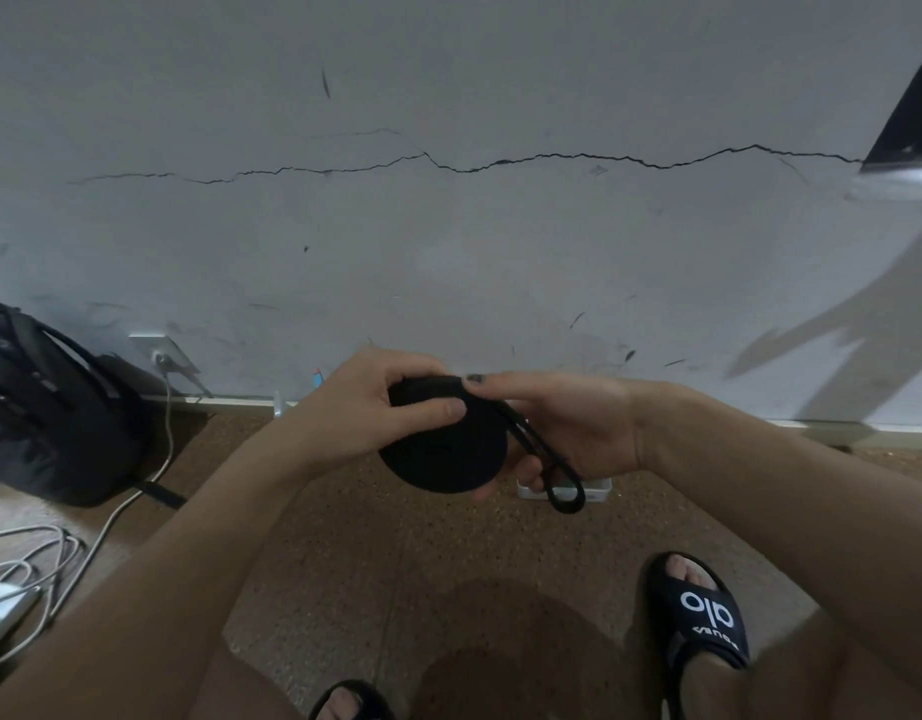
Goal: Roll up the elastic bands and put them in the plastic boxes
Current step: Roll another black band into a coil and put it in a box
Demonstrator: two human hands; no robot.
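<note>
A black elastic band (443,449) is wound into a thick round roll held in front of me above the floor. My left hand (365,407) grips the roll from the left, thumb across its face. My right hand (568,428) holds it from the right, index finger on the top edge. A loose looped end of the band (557,480) hangs down past my right palm. A clear plastic box (599,488) lies on the floor behind my right hand, mostly hidden.
A black backpack (48,407) leans on the cracked grey wall (448,226) at left. White cables (38,569) run from a wall socket (160,353) across the floor at left. My feet in black slides (703,615) rest on the speckled brown floor.
</note>
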